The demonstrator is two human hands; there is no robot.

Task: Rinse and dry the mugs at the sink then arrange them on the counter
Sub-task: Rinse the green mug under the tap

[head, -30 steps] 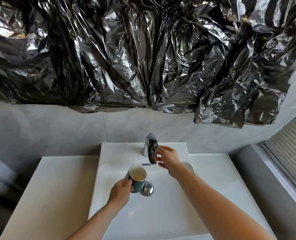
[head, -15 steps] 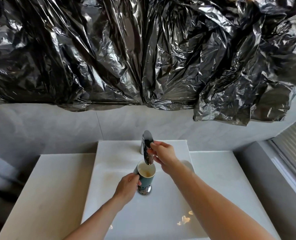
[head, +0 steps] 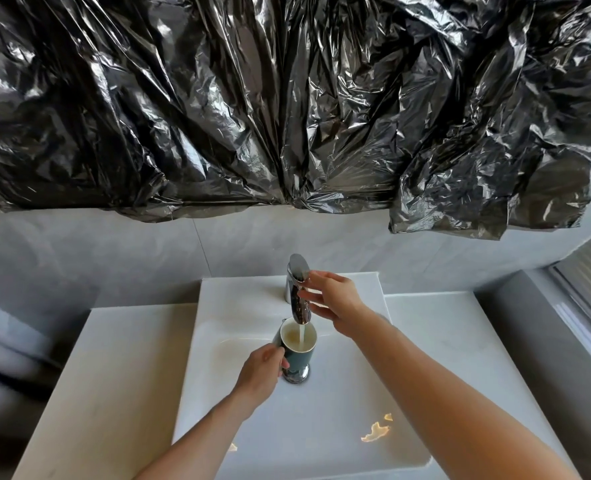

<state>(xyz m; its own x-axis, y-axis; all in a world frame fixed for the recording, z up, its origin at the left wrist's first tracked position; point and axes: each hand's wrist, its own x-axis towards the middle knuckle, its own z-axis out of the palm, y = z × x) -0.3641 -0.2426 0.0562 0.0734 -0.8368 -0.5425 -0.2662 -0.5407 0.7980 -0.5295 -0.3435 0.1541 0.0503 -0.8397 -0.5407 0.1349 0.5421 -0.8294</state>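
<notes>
while water fills the mug (head: pixel 298 344) — left hand (head: pixel 262 373) gripping, right hand (head: pixel 335 301) on tap (head: pixel 297 287)

Both forearms are bare up to the frame edge, no sleeve showing. The left hand (head: pixel 264 370) and right hand (head: pixel 337 303) carry no gloves, rings or watch.
</notes>
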